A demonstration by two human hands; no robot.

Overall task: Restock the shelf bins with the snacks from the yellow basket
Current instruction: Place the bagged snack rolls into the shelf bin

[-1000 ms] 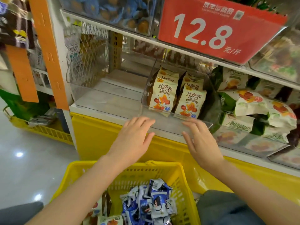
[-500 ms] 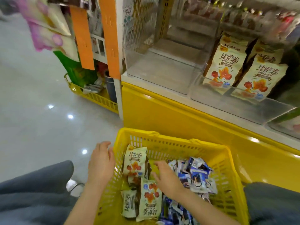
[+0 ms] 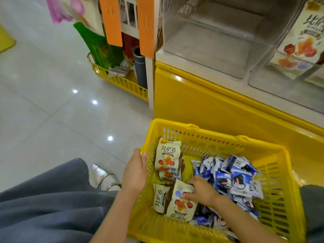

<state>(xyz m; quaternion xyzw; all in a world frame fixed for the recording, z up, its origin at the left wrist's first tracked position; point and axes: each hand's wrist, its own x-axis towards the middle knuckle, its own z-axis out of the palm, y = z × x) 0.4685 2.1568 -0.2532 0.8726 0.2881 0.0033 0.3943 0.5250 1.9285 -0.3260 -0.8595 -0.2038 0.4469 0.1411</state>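
Snacks sit sorted in the yellow basket, which fills the 5 o'clock part of your view. The cream packets with the red-and-orange print are on its 9 o'clock side, and a heap of small blue-and-white packets is on its 3 o'clock side. Sorted like this, you can draw one kind at a time without digging.

Your left hand grips the basket's 9 o'clock rim, thumb hooked just inside the wall. That looks like a brace, so the light plastic does not slide or tip while you pull from it. Your right hand reaches in from 4 o'clock, fingers curled over the top edge of the nearest cream packet, which lies flat and upside down to you. Pinching the sealed edge makes sense, because the middle of the bag is soft and would crush.

Up at 1 o'clock, above the yellow base of the shelf, stands a clear bin. Just to its 3 o'clock, a matching packet stands upright behind the next bin's front wall. That is most likely where the packet in your grip belongs, so turn it print-forward on the way up. None of the basket's stock is on the shelf yet from this grab, so plenty remains.
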